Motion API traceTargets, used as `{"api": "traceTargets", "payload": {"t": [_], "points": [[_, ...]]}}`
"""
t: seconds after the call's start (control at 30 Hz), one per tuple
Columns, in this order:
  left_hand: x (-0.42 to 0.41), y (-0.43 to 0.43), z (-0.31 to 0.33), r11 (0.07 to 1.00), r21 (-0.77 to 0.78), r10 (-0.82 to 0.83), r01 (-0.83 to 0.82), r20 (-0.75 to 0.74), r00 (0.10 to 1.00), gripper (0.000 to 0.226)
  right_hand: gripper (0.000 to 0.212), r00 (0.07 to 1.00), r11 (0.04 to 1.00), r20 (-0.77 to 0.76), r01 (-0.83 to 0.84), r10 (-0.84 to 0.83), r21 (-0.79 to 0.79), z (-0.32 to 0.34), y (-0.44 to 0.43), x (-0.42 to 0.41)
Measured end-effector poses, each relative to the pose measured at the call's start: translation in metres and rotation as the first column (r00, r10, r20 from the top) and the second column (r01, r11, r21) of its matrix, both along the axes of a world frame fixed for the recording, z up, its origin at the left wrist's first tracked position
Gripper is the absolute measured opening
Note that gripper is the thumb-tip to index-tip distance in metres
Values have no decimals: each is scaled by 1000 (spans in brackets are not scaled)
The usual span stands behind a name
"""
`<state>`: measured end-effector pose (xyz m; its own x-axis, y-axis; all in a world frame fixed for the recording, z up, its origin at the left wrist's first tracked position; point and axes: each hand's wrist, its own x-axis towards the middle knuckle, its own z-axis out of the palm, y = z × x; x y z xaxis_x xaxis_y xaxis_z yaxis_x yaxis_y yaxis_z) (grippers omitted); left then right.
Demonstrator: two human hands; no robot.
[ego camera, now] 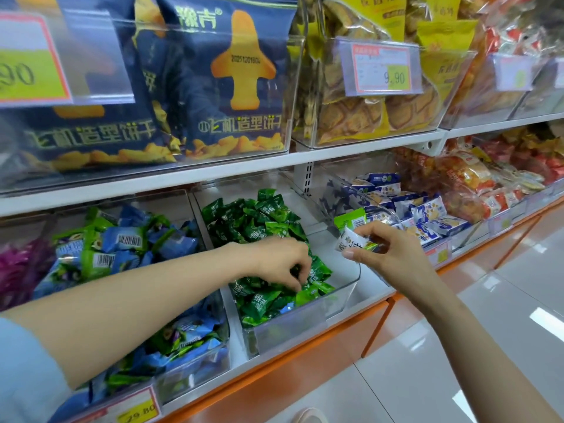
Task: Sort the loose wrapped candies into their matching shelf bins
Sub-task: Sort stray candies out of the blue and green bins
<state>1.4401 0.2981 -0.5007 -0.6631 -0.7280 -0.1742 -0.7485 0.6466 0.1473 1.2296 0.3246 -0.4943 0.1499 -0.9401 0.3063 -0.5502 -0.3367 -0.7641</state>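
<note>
Reaches the left hand (280, 261) down into the middle bin (290, 329), onto the heap of green candies (259, 221). Curls its fingers (300, 283) narrow, tips buried among the wrappers near the bin's front right corner; cannot tell whether a piece is gripped. Lays the forearm across the left bin (195, 374), over mixed blue and green candies (137, 245).

Holds the right hand (393, 254) raised just right of the middle bin, in front of the right bin (341, 193). Pinches a white candy (351, 242) with green print between thumb and curled fingers, clear of both bins. Just behind that candy, at the right bin's near corner, a light-green pack (351, 219) beside blue-white packs (427, 209).

Above, on the upper shelf, navy biscuit bags (229, 87) and a price tag (381, 68) marked 9.90.
</note>
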Motion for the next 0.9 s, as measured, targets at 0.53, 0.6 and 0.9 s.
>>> {"api": "traceTargets", "payload": {"t": [0.53,0.6,0.9], "points": [[-7,13,-11,988,112,-121,103,167,979,27,24,981,989,158,-123,110,79,5,5,12],[-7,11,-12,990,112,-100,86,130,986,23,34,973,983,183,-160,141,93,6,6,13],[20,23,30,814,500,564,-295,-560,607,9,32,892,951,397,-285,216,122,15,10,16]]}}
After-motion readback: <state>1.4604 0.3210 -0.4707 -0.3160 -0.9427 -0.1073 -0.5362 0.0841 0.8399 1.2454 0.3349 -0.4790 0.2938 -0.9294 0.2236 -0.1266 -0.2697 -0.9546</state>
